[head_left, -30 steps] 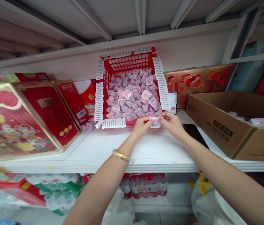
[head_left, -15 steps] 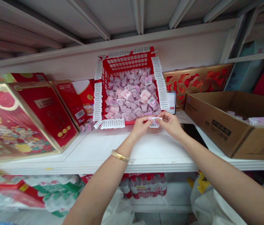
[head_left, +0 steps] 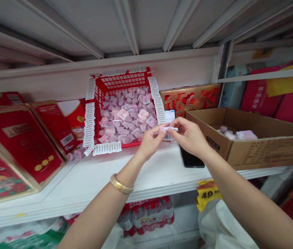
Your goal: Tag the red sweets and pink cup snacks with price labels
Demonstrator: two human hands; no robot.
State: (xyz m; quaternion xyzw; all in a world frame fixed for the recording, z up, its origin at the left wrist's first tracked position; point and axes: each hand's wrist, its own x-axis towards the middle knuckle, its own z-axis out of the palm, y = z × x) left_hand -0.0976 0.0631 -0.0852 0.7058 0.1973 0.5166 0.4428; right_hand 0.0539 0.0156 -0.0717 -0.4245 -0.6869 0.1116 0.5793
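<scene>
My left hand (head_left: 149, 142) and my right hand (head_left: 192, 138) meet just in front of a red plastic basket (head_left: 122, 82). Between both sets of fingertips is a small pink jelly cup (head_left: 164, 129), its lid held nearly edge-on with a white barcode label on it. The cup's body is mostly behind my fingers. Many similar pink cups (head_left: 125, 117) fill the basket. Rows of white barcode stickers (head_left: 89, 116) hang along the basket's rim.
A cardboard box (head_left: 266, 148) with pink packs stands right of my hands. A dark phone (head_left: 192, 159) lies on the white shelf (head_left: 110, 173). Red gift boxes (head_left: 45, 138) stand at left, near loose cups (head_left: 78, 154). Bottled water packs (head_left: 146, 214) sit below.
The view has swung to the right, so the basket shows farther left and more of the dark phone is visible. The cup in my fingers has tipped, its label now more edge-on.
</scene>
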